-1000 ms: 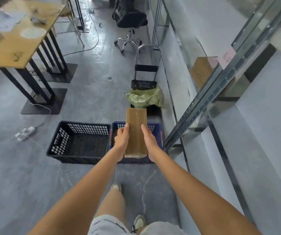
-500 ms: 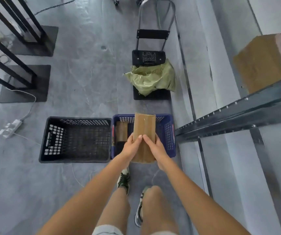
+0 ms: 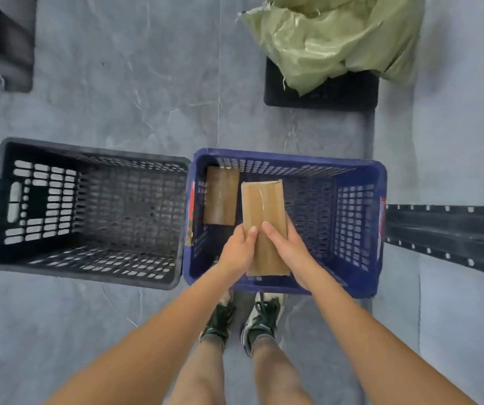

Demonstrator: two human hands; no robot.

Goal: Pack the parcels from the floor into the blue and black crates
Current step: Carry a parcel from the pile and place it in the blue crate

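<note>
A long brown cardboard parcel point(image 3: 262, 209) hangs over the blue crate point(image 3: 378, 229), held by both hands at its near end. My left hand point(image 3: 237, 249) grips its left side with the thumb on top, and my right hand point(image 3: 286, 247) grips its right side the same way. A second brown parcel point(image 3: 221, 195) lies inside the blue crate at its far left corner. The black crate point(image 3: 4, 206) stands touching the blue crate's left side, with nothing in it.
A green woven sack point(image 3: 331, 39) lies on a black hand-truck plate point(image 3: 322, 95) beyond the blue crate. A dark metal shelf rail point(image 3: 445, 229) juts in from the right. A table's black foot plate point(image 3: 7, 45) sits top left. My shoes point(image 3: 240, 320) stand just before the blue crate.
I have leaned forward and down over the crates. Both hands have lowered the parcel from above the crate's near rim to over its inside.
</note>
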